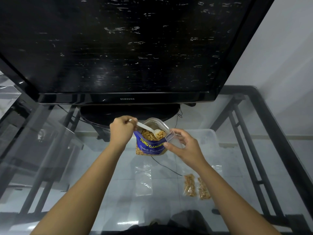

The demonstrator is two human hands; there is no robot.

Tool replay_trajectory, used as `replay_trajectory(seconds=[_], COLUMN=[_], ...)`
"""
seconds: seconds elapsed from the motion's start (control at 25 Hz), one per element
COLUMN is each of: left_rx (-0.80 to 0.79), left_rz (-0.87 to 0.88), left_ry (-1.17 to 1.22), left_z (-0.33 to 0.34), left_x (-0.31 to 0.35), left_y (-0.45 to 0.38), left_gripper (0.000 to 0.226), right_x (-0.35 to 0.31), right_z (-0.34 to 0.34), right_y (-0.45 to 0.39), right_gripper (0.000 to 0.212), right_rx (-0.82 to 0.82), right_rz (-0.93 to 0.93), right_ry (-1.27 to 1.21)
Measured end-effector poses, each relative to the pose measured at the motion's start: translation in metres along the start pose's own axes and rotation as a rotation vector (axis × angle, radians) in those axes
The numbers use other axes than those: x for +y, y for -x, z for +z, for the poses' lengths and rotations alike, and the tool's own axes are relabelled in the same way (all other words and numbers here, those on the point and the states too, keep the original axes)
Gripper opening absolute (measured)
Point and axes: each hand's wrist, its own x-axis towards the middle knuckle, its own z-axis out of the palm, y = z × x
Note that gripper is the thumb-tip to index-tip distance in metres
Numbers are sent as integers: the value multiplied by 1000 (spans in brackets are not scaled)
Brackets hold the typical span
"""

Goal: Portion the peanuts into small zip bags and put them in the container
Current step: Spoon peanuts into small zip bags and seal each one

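Head view: scooping step. Left hand (122,129) gripping spoon (149,129), bowl sitting in the peanuts inside the pouch (149,144) standing on the desk (118,192). Right hand (183,146) pinching a small open zip bag (172,138) right beside the pouch mouth. Two filled bags (196,186) lying on the desk near right, empty bag (143,179) beside them, container (208,139) behind. Next, probably: lifting the spoonful level and tipping into the bag without spilling.
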Motion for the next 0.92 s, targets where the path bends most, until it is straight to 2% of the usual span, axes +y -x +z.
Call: replay_trajectory(seconds=[0.28, 0.56, 0.72, 0.92], left_rx=[-59, -96, -83, -92], left_rz=[-75, -180, -229, -201], left_ry=[71, 261, 310, 330], left_z=[3, -10, -19, -38], left_x=[-1, -12, -15, -18], left_y=[2, -11, -18, -25], left_gripper=[14, 14, 14, 17], right_x=[0, -6, -15, -25], right_z=[1, -2, -6, -6], right_y=[2, 0, -7, -19], right_gripper=[51, 47, 56, 60], right_rx=[-3, 3, 95, 120], right_rz=[16, 3, -47, -153], right_ry=[4, 29, 150, 453])
